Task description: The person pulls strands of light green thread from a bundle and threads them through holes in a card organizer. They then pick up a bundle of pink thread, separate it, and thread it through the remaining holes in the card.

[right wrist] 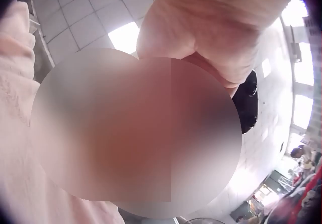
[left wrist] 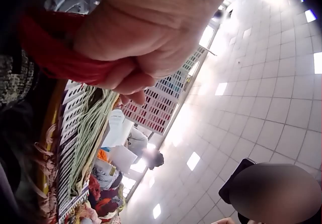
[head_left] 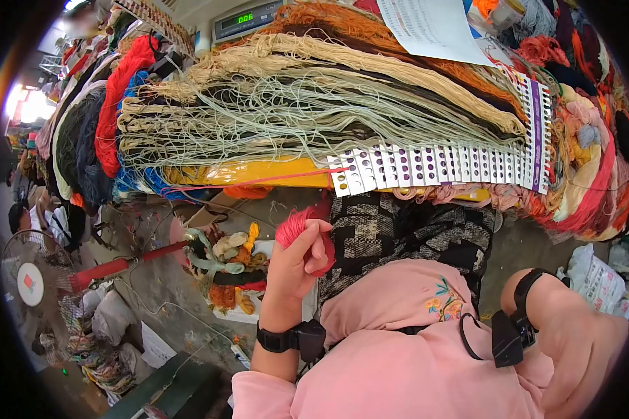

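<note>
My left hand (head_left: 302,262) grips a bundle of pinkish-red yarn (head_left: 293,228), fingers curled round it, in front of the table edge. In the left wrist view the same hand (left wrist: 146,33) has the red yarn (left wrist: 63,65) looped through it. Above it, a thin pink strand (head_left: 272,178) runs to a row of white cards with punched holes (head_left: 379,170). Pale green and cream threads (head_left: 279,115) lie across the table from these cards. My right hand (head_left: 586,342) is raised close to the head camera at the lower right; blurring hides its fingers in the right wrist view (right wrist: 201,25).
Behind the threads are a digital scale (head_left: 248,19) and a printed sheet (head_left: 433,28). Yarn hanks lie at both table ends, with red ones (head_left: 122,105) at the left. A fan (head_left: 31,284) and more hanks (head_left: 230,262) are at the lower left.
</note>
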Motion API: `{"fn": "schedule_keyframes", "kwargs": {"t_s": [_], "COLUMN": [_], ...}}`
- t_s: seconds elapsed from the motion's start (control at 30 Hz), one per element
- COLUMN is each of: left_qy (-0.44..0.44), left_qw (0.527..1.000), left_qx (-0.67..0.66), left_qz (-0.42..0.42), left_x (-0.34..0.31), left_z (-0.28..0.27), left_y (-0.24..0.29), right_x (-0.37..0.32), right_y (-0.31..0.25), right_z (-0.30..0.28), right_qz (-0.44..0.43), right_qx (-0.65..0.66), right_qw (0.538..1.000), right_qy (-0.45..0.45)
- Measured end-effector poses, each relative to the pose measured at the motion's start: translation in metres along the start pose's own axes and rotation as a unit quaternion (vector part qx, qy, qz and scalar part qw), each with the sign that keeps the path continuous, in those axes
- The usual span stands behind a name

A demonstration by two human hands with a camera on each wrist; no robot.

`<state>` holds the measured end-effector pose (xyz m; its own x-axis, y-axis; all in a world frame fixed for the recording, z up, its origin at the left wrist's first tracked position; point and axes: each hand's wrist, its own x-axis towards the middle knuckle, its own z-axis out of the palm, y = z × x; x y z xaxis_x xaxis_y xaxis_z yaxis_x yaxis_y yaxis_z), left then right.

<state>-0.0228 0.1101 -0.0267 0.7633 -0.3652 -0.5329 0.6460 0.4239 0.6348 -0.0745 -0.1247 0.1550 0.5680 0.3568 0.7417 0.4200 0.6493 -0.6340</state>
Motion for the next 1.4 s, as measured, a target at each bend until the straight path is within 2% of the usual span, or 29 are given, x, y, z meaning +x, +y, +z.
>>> {"fn": "schedule_keyframes", "kwargs": {"t_s": [0.33,0.53,0.7,0.77,0.8,0.87,0.9,0.97,1.03,1.13,1.23,1.37,1.4], "left_qy": [-0.022,0.002,-0.030,-0.037,-0.034,-0.055,-0.079,-0.109,-0.120,-0.150,-0.164,-0.156,-0.138], "left_qw": [0.999,0.998,0.995,0.994,0.993,0.991,0.988,0.986,0.987,0.985,0.983,0.980,0.987], "left_qx": [-0.028,0.007,-0.052,-0.070,-0.078,-0.092,-0.099,-0.089,-0.057,-0.021,-0.053,-0.112,-0.055], "left_qz": [0.020,0.062,0.079,0.079,0.078,0.080,0.083,0.089,0.088,0.083,0.066,0.043,0.065], "left_x": [-0.004,-0.002,-0.006,-0.006,-0.006,-0.006,-0.006,-0.004,-0.005,-0.006,-0.006,-0.004,-0.004], "left_z": [0.010,0.008,0.009,0.014,0.017,0.022,0.024,0.027,0.030,0.034,0.038,0.038,0.038], "left_y": [-0.001,-0.009,-0.013,-0.013,-0.013,-0.015,-0.016,-0.019,-0.022,-0.024,-0.021,-0.026,-0.027], "right_x": [-0.004,-0.003,-0.002,-0.005,-0.011,-0.026,-0.037,-0.066,-0.079,-0.076,-0.082,-0.088,-0.088], "right_y": [0.002,0.003,0.010,0.011,0.014,0.043,0.067,0.115,0.143,0.151,0.149,0.146,0.147], "right_z": [-0.003,-0.008,-0.014,-0.019,-0.020,-0.026,-0.030,-0.036,-0.027,-0.025,-0.029,-0.029,-0.027], "right_qz": [-0.005,0.007,0.016,0.030,0.054,0.199,0.286,0.442,0.473,0.515,0.480,0.462,0.453], "right_qx": [-0.035,-0.059,-0.087,-0.137,-0.187,-0.262,-0.234,-0.096,-0.058,-0.048,0.005,0.034,0.036], "right_qw": [0.999,0.998,0.996,0.990,0.980,0.926,0.897,0.849,0.828,0.809,0.812,0.816,0.818], "right_qy": [-0.014,-0.024,-0.027,-0.004,0.039,0.186,0.241,0.272,0.295,0.280,0.333,0.345,0.353]}}
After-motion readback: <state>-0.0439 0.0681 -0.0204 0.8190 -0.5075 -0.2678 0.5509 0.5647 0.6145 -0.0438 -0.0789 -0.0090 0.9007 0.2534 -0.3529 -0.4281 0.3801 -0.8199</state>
